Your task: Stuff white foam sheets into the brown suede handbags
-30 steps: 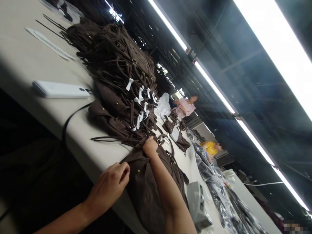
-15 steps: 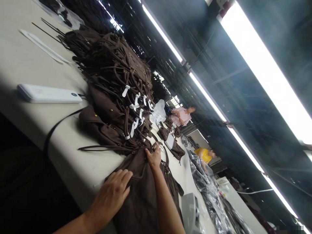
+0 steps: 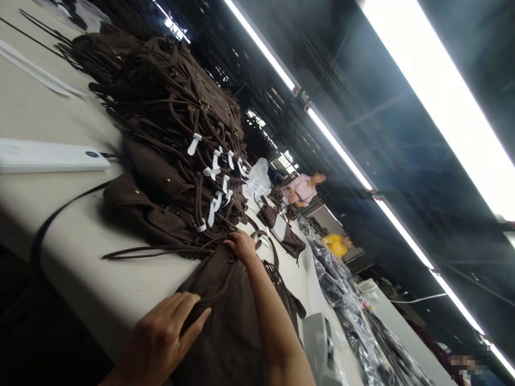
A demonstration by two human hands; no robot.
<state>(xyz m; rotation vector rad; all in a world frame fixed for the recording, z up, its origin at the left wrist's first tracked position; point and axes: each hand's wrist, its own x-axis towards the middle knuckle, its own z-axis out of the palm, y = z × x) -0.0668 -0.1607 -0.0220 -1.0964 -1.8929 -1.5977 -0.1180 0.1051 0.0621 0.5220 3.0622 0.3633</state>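
A dark brown fabric bag [image 3: 229, 316] with small metal eyelets lies flat on the table in front of me. My right hand [image 3: 242, 246] reaches to its top edge, fingers curled over the fabric beside the drawstring and handles. At the bag's left edge rests my left hand [image 3: 164, 332], thumb apart from the stretched fingers and touching the cloth. Beyond my right hand rises a large pile of similar brown bags [image 3: 181, 107]. White zigzag-edged tags [image 3: 217, 161] hang from several handles there. A brown cord [image 3: 148, 250] trails out to the left.
A white slim device [image 3: 52, 156] with a black strap [image 3: 68, 206] lies on the pale table [image 3: 132, 289]. A grey machine [image 3: 319, 343] stands right of the bag. Plastic-wrapped goods [image 3: 341, 300] line the right side. Two people [image 3: 301, 190] are farther back.
My right hand has shifted slightly up and left along the bag's top. My left hand has drawn back toward me, thumb and fingers spreading. The view has moved closer to the pile.
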